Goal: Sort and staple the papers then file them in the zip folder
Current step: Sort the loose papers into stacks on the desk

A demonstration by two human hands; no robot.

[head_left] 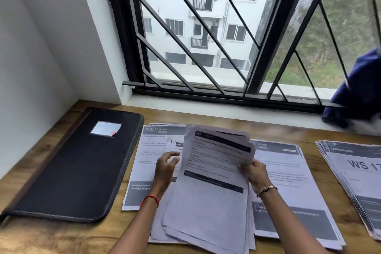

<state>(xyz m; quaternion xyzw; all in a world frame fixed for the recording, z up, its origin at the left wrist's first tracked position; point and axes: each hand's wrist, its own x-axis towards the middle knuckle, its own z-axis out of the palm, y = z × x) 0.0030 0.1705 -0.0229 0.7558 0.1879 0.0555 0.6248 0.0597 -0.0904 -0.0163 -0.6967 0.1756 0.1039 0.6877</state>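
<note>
A loose stack of printed papers (pixel 214 187) is lifted off the wooden desk at the centre, its top sheets curling. My right hand (pixel 255 171) grips the stack's right edge. My left hand (pixel 166 168) is at its left edge, fingers partly spread against the sheets. Under the stack lie two flat piles: one headed "1623 KITCHEN" (pixel 144 163) to the left and another kitchen pile (pixel 288 196) to the right. A fanned pile marked "LIVING ROOM" (pixel 354 179) sits at the far right. The black zip folder (pixel 76 169) lies shut on the left. I see no stapler.
The wooden desk (pixel 61 239) meets a white wall on the left and a white sill under a barred window (pixel 206 47) at the back. A blue cloth (pixel 358 93) rests on the sill at the right.
</note>
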